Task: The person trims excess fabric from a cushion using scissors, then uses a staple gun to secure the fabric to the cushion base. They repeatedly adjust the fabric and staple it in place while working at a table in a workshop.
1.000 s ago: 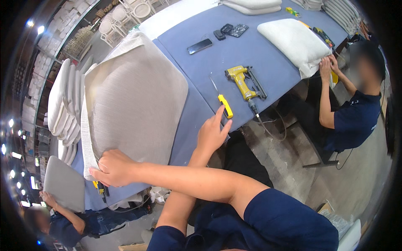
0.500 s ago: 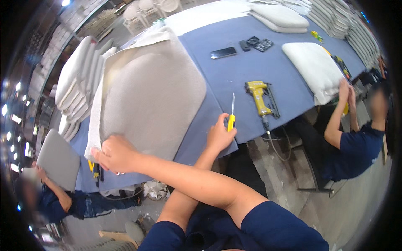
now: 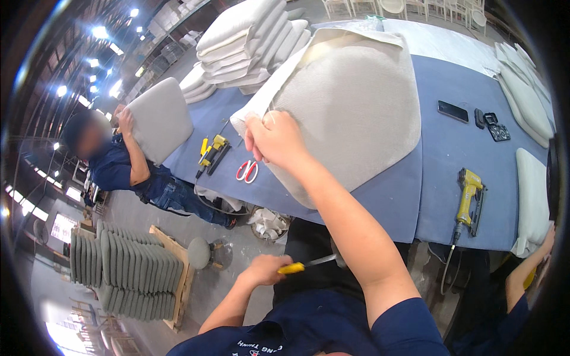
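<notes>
A large grey upholstered cushion (image 3: 356, 107) lies underside up on the blue-covered table (image 3: 332, 204). Pale fabric (image 3: 291, 62) is folded up along its left and far edges. My right hand (image 3: 276, 139) is closed on the fabric at the cushion's near-left corner. Down in front of my body, off the table, my left hand (image 3: 264, 270) is closed around the yellow handle of a screwdriver (image 3: 292, 268). Its metal blade points right, the tip near my right forearm. Red-and-white scissors (image 3: 247, 172) lie on the table just below my right hand.
Yellow staple guns lie left (image 3: 215, 153) and right (image 3: 471, 196), the right one with a hose. Stacked cushions (image 3: 249, 47) stand far left. A phone (image 3: 453, 111) and small black case (image 3: 496, 127) lie at right. Co-workers handle cushions on both sides.
My view has swung left. My left hand, with the screwdriver, has come from the table on the right down to my lower left, uncrossing my arms. My right hand still grips the fabric corner.
</notes>
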A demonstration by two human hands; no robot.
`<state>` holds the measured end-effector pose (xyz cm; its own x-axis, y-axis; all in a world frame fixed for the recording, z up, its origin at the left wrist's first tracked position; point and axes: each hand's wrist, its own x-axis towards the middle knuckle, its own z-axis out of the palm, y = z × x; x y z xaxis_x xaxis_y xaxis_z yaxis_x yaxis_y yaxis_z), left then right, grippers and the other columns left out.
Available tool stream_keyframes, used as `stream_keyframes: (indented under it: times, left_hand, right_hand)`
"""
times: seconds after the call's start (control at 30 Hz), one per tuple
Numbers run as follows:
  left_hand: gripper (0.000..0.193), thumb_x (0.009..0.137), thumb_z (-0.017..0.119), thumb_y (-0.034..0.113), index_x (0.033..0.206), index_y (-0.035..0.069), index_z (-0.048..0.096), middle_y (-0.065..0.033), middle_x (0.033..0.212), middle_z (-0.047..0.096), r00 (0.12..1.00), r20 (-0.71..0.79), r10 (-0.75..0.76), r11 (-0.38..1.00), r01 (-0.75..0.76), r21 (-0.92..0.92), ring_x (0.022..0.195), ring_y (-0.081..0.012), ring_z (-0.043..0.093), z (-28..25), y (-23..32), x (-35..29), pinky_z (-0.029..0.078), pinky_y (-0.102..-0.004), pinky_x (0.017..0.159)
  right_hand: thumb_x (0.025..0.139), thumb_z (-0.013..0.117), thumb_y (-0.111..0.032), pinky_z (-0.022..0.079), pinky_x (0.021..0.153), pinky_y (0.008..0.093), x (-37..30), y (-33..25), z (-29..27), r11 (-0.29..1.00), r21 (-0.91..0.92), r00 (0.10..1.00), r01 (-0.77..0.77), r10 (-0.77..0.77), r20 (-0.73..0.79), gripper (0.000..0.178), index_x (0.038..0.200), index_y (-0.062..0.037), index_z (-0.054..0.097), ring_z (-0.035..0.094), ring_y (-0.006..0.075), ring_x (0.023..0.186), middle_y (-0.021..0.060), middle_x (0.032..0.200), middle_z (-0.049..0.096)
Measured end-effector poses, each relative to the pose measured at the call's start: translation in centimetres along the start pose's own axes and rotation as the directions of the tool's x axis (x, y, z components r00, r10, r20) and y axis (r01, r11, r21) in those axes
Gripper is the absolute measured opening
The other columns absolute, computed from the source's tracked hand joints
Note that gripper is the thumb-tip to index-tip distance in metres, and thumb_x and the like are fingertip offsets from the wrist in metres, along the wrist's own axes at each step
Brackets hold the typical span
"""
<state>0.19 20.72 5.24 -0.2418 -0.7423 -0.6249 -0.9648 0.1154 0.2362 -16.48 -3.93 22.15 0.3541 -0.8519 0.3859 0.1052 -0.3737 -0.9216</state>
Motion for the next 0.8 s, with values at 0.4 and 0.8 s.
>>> stream_keyframes:
  times: [0.4,0.8]
  left_hand:
    - [0.026,0.104,0.074,0.008,0.127,0.002,0.065,-0.0081,0.108,0.071,0.578,-0.787,-0.217,0.353,-0.705,-0.615,0.091,-0.0164,0.073,-9.3,0.4,1.3,0.062,-0.0327,0.079]
    - [0.029,0.114,0.064,0.024,0.132,0.001,0.062,-0.0104,0.114,0.070,0.019,-0.967,-0.254,0.428,-0.894,-0.130,0.093,-0.0217,0.077,-25.3,2.8,-2.2,0.065,-0.0371,0.078]
  right_hand:
    - [0.112,0.051,-0.036,0.052,0.059,0.0377,-8.5,-3.4,-3.1,0.997,0.070,0.996,-0.026,0.020,0.087,0.062,0.063,-0.0033,0.071,0.063,0.0198,0.051,0.0068,0.050,0.061]
    - [0.111,0.051,-0.040,0.051,0.059,0.0370,-7.5,-3.6,-2.3,0.995,0.054,0.993,-0.088,0.084,0.077,0.064,0.063,-0.0025,0.071,0.062,0.0197,0.050,0.0075,0.051,0.062]
